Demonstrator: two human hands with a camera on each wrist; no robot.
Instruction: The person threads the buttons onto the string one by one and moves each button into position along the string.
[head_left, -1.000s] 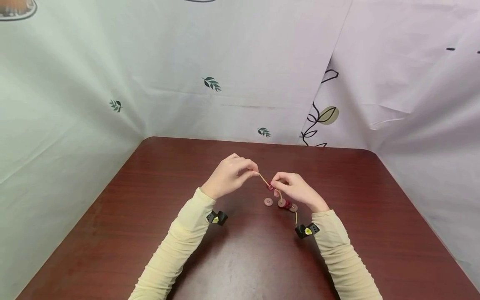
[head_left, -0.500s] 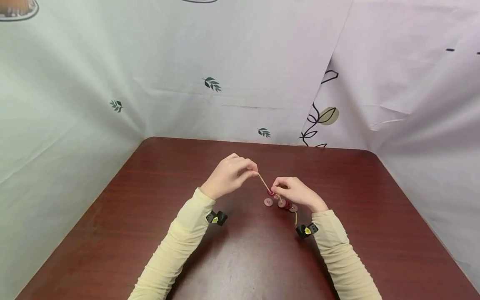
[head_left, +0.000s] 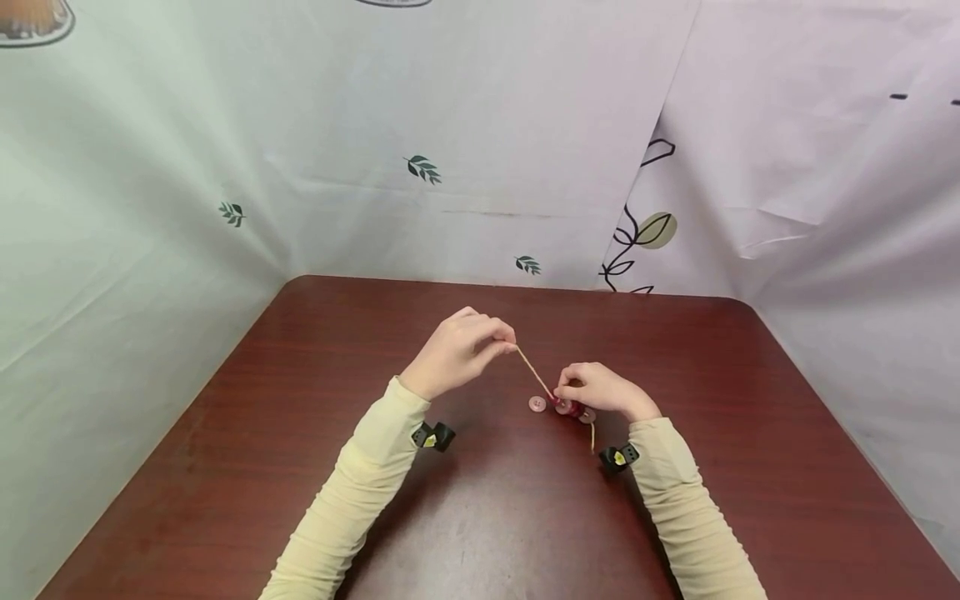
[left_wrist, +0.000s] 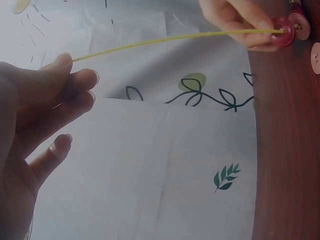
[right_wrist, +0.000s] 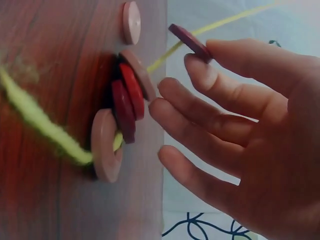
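Note:
My left hand (head_left: 467,348) pinches the upper end of a yellow string (left_wrist: 150,41) between thumb and forefinger and holds it taut above the table. The string slopes down to the right, through a dark red button (right_wrist: 190,41). That button's edge is pinched by the thumb and forefinger of my right hand (head_left: 600,388). Just below it, several pink and red buttons sit threaded on the string, among them a bright red button (right_wrist: 132,91) and a pink end button (right_wrist: 106,145). The string's tail (head_left: 592,437) lies beyond them. A loose pink button (head_left: 537,404) lies to their left.
The brown wooden table (head_left: 300,467) spreads out around both hands. A white cloth (head_left: 465,108) printed with leaves hangs behind it and along both sides. A black wrist camera (head_left: 433,436) sits below my left wrist, another below the right.
My right hand has moved down and slightly right, sliding the dark red button along the string toward the threaded buttons. The left hand stays nearly still.

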